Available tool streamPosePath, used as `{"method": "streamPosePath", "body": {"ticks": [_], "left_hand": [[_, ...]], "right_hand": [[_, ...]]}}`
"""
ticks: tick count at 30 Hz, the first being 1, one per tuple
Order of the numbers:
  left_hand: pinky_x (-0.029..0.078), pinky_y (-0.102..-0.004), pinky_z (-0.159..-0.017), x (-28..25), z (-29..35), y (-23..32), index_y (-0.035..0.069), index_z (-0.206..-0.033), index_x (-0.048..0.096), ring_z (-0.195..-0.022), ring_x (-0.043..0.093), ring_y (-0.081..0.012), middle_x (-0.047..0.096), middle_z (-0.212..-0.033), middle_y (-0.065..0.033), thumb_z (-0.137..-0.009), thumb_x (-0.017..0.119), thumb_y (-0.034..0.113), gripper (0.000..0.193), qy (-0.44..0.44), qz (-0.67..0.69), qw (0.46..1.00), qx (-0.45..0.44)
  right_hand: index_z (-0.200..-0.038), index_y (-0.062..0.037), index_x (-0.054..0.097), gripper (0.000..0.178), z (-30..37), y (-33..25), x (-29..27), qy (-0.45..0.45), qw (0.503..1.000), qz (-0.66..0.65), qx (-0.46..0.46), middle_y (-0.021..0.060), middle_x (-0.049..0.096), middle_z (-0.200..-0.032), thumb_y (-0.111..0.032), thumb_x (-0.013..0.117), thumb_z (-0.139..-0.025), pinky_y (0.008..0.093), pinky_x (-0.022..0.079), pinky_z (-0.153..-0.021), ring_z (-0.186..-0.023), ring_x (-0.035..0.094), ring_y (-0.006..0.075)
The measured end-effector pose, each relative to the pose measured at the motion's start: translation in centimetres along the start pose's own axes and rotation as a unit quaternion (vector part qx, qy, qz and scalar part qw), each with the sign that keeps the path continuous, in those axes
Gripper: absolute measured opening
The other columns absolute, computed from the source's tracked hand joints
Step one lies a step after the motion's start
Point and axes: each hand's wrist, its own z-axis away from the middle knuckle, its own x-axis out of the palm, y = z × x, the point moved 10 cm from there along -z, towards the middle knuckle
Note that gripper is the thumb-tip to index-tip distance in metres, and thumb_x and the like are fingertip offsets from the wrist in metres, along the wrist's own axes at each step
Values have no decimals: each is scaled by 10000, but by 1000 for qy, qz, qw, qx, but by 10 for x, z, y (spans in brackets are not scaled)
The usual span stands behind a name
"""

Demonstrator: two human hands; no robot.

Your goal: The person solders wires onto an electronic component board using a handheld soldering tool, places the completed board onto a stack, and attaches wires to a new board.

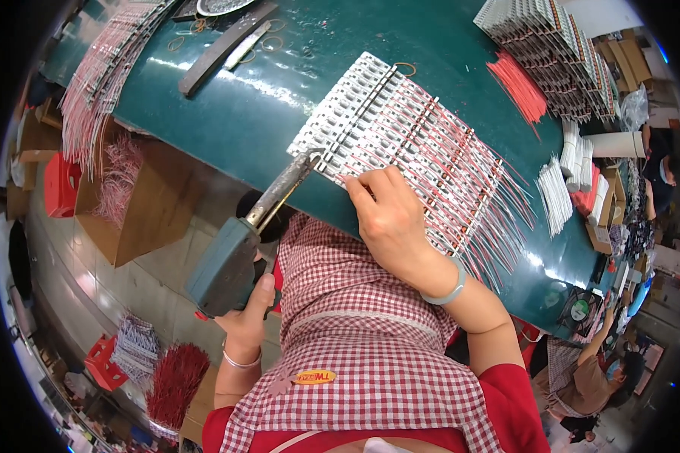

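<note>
A white panel [341, 102] lies on a glossy green table [317, 34], its edge by the tip of a soldering gun [230, 260] clamped in the left hand [248, 317]; whether the right hand [394, 219] pinches a red wire is unclear. Left of the panel, tiled floor [155, 283]; below, an apron [385, 381] with a lettered oval badge [315, 377].

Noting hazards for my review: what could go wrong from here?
The soldering gun in the left hand has its tip close to the right hand; if hot, it might burn that hand. The loose wires trailing past the board's right end lie near the bracelet and could snag on it.
</note>
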Motion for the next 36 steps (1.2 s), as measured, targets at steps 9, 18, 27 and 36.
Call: {"method": "streamPosePath", "body": {"ticks": [9,18,27,36], "left_hand": [[431,-235,-451,15,-19,-6,-44,-1331,501,-570,553,-117,647,-1160,-187,-823,667,-66,535,37,104,993,-47],[470,-264,-493,46,-59,-10,-55,-1230,544,-581,553,-148,637,-1066,-177,-798,655,-15,449,51,188,978,-77],[537,-428,-971,76,-77,-19,12,-1346,505,-1098,629,-239,635,-1178,-148,-768,669,-69,606,34,238,966,-95],[502,-440,-1031,114,-58,-23,8,-1355,500,-1131,620,-248,635,-1206,-143,-780,661,-62,601,-11,236,964,-122]], "right_hand": [[-938,-13,691,190,-16,62,-57,142,988,-4,57,104,615,-857,-1,652,-752,381,510,-677,-808,594,276],[-1060,-66,719,288,-22,214,-103,173,960,185,120,153,650,-1073,-39,672,-778,451,516,-850,-987,608,343],[-1153,-49,643,359,17,75,-25,-23,991,-121,-47,102,608,-1196,-171,718,-824,408,470,-950,-1165,559,292],[-1157,-28,639,341,55,86,-52,-36,992,-124,1,98,616,-1205,-152,701,-845,414,501,-906,-1161,568,295]]}}
